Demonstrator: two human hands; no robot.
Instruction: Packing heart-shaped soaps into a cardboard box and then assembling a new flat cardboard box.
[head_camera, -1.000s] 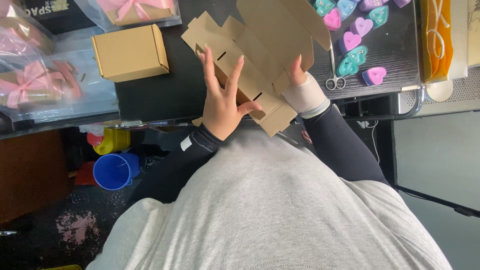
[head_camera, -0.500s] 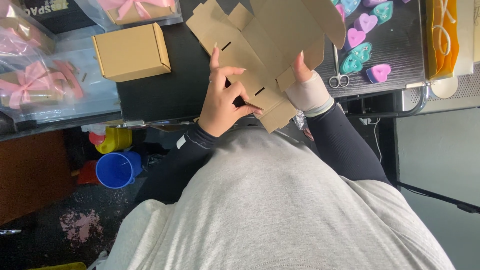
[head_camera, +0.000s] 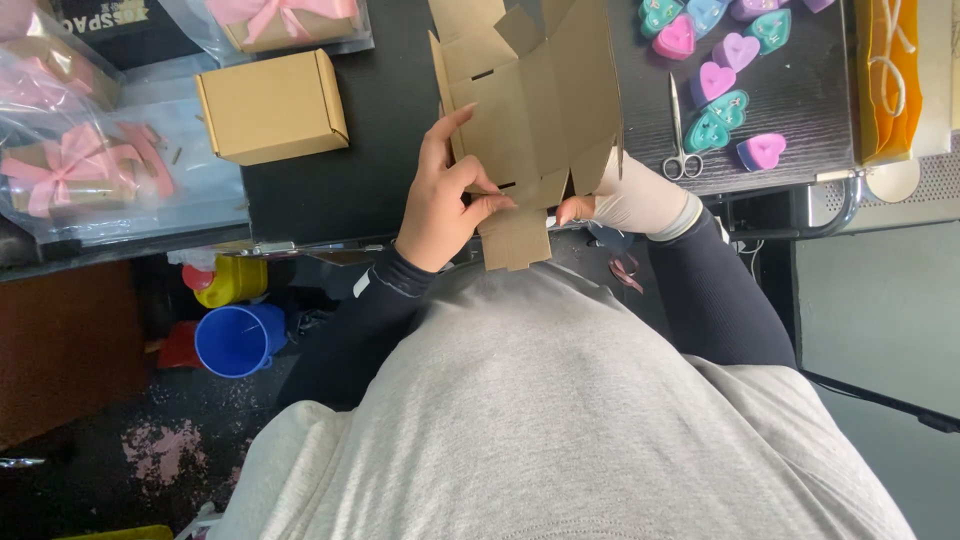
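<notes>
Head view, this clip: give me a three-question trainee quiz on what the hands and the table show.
1. True or false: the flat cardboard box blank is held by both the left hand and the right hand.
2. Which tool lies right of the blank, by the heart-shaped items? A) stapler B) small scissors C) tape roll
3. Fill in: the finished, closed cardboard box sits on the black table to the ____ of the blank.

Key: 1 true; 2 B; 3 left
</notes>
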